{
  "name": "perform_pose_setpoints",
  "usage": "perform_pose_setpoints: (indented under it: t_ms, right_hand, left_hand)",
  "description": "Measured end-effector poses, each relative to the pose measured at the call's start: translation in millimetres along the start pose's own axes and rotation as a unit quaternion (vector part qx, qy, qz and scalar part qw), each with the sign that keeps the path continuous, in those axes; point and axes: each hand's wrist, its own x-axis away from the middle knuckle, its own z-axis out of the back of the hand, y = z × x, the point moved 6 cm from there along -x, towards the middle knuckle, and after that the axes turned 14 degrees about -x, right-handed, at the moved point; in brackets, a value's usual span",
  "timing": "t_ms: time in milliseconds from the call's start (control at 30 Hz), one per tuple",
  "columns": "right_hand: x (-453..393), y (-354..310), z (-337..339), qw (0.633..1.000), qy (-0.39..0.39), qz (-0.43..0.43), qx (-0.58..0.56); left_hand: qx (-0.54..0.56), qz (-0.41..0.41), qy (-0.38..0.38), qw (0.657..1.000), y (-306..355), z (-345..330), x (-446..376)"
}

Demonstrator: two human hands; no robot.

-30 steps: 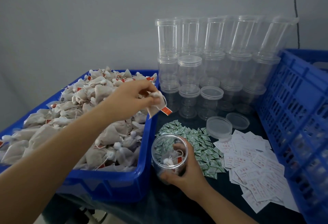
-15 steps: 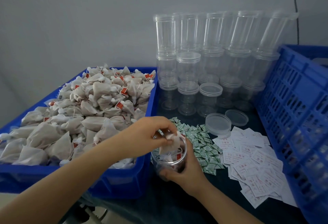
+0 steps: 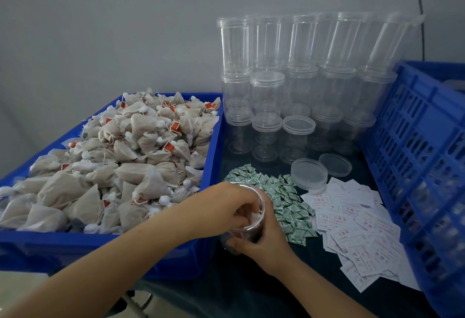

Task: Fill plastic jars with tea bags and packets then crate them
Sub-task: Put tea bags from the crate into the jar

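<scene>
A clear plastic jar [image 3: 261, 208] stands on the dark table just right of the blue bin [image 3: 213, 161]. My right hand [image 3: 264, 244] grips the jar's side from the near right. My left hand [image 3: 226, 207] reaches over the bin's corner, its fingertips curled down into the jar's mouth on a white tea bag [image 3: 251, 215]. Most of the jar's contents are hidden by both hands. The bin is heaped with beige tea bags [image 3: 141, 161] with red tags. Small green packets [image 3: 284, 202] lie in a pile right behind the jar.
White paper labels [image 3: 357, 229] are spread to the right of the packets. Stacked empty lidded jars [image 3: 297, 86] stand at the back against the wall, with two loose lids [image 3: 309, 174] in front. A blue slotted crate [image 3: 415, 161] walls off the right side.
My left hand carried a tea bag from above the bin down to the jar and now has its fingers inside the mouth. My right hand has kept hold of the jar.
</scene>
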Motion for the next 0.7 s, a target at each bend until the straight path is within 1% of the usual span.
perform_pose_setpoints:
  t_ms: [167, 333, 467, 567, 700]
  right_hand:
    - [2, 4, 2, 1.000, -0.001, -0.016, 0.000]
    - [2, 5, 2, 1.000, -0.004, -0.013, -0.009]
    - [2, 1, 0, 1.000, -0.005, -0.009, -0.011]
    - [2, 0, 0, 1.000, -0.007, -0.009, -0.013]
    - [0, -2, 2, 1.000, -0.010, -0.004, 0.008]
  left_hand:
    - [-0.017, -0.009, -0.042, 0.999, 3, -3, -3]
    - [-0.063, -0.023, -0.140, 0.988, 5, -9, -4]
    - [-0.057, -0.027, -0.201, 0.978, 9, -9, -7]
    - [-0.050, -0.028, -0.220, 0.974, 12, -10, -9]
    - [-0.053, -0.032, -0.212, 0.975, 12, -7, -13]
